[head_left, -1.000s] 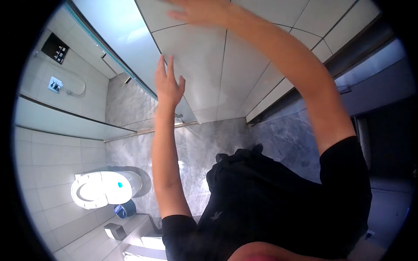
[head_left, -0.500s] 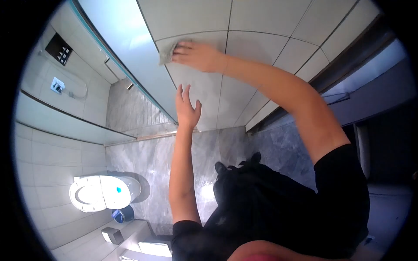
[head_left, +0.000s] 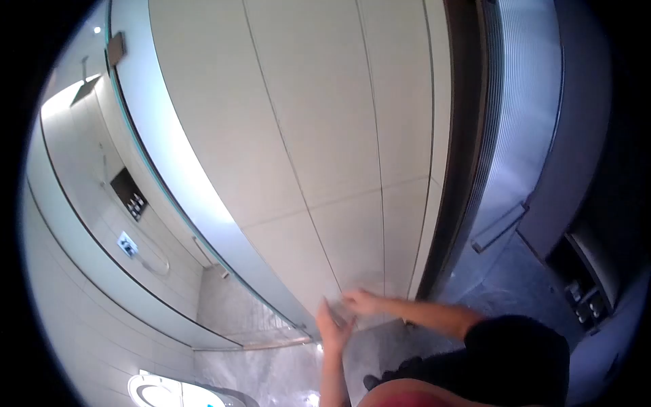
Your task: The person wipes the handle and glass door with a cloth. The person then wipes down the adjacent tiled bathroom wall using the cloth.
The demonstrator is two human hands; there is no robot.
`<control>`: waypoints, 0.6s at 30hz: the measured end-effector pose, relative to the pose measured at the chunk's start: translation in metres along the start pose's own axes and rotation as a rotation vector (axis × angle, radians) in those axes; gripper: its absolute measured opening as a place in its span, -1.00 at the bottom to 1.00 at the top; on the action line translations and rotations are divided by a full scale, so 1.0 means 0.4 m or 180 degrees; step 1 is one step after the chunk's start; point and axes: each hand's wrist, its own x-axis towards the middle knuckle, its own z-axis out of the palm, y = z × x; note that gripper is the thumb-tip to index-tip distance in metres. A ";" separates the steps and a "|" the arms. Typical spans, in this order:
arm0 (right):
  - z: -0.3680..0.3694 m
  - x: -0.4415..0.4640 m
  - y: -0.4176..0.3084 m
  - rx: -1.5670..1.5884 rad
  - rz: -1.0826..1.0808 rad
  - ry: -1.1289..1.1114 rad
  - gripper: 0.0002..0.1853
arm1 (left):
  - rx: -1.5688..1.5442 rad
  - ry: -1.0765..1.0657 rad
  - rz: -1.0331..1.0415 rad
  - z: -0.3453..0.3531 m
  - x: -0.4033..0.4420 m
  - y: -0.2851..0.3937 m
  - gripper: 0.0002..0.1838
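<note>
My right hand (head_left: 361,302) is held low in front of the tiled wall (head_left: 325,169), its fingers bent and smeared by motion. Between both hands is a pale greyish cloth (head_left: 341,310), mostly hidden and blurred, which the right fingers appear to grip. Just to the left and slightly lower, my left hand (head_left: 332,330) points upward close to the cloth. Blur hides whether its fingers are closed on the cloth or only beside it.
A glass shower panel (head_left: 196,183) stands left of the wall, with a shower niche (head_left: 129,195) beyond. The toilet (head_left: 159,392) is at lower left on the grey floor (head_left: 271,370). To the right are a dark door frame (head_left: 458,156) and a door handle (head_left: 500,228).
The view has tilted up the wall. My right hand has left the wall with the cloth and come down beside my left hand, which was spread and apart from it before.
</note>
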 end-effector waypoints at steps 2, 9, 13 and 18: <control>-0.023 -0.170 -0.047 0.0430 0.0995 -0.0607 -0.71 | -0.0682 -0.0681 -0.0796 0.039 -0.104 0.027 -0.03; -0.006 -0.513 0.025 0.0727 0.0908 -0.0051 -0.58 | -0.0994 -0.1664 -0.1814 0.145 -0.321 0.165 -0.55; -0.021 -0.601 0.038 0.0940 0.0880 0.0800 -0.62 | -0.0722 -0.1774 -0.1988 0.120 -0.259 0.329 -0.59; -0.090 -0.661 0.004 0.1007 0.1098 0.1333 -0.68 | -0.0817 -0.1412 -0.1962 0.183 -0.269 0.343 -0.60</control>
